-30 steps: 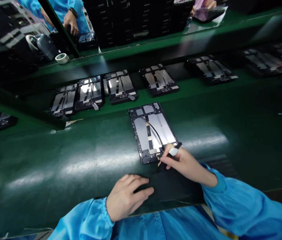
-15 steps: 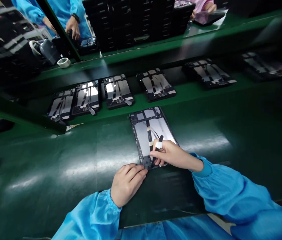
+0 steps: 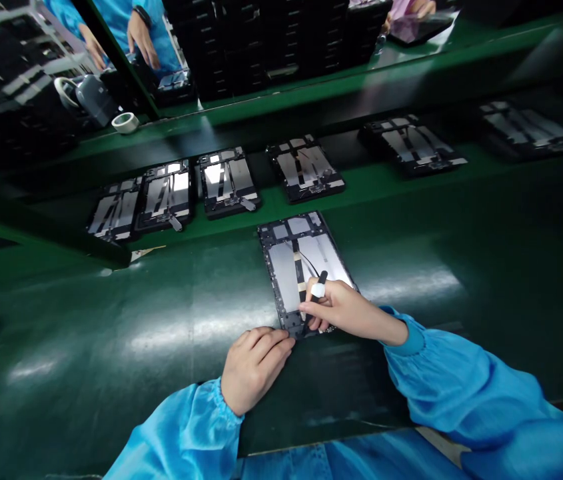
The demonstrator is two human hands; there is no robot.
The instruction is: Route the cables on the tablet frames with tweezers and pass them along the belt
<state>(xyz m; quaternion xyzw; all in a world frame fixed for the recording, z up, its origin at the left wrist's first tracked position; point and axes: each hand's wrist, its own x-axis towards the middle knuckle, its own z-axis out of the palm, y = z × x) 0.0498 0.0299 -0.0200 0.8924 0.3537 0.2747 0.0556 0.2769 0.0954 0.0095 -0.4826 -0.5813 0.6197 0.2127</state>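
An opened tablet [image 3: 282, 263] lies on the green bench in front of me, its inner side up with silver panels and a dark ribbon strip. My right hand [image 3: 334, 305] grips a slim black pen-like tool [image 3: 322, 277], its lower end at the tablet's near edge; the exact tool kind is unclear. A white wrap [image 3: 318, 290] shows at its index finger. My left hand [image 3: 257, 363] rests beside the tablet's near left corner, fingers extended close together and fingertips touching the edge. The left thumb is hidden.
A row of several opened tablets [image 3: 228, 179] lies along the strip behind. A green post [image 3: 111, 250] slants in at left. On the back ledge are a tape roll [image 3: 125, 123], a grey jug-like container [image 3: 92, 97] and dark stacked trays [image 3: 271, 40]. A co-worker's hand [image 3: 141, 40] is beyond.
The tablets in the back row have shifted slightly left. A co-worker's hands beyond the ledge have moved. My hands and the tablet before me look almost unchanged.
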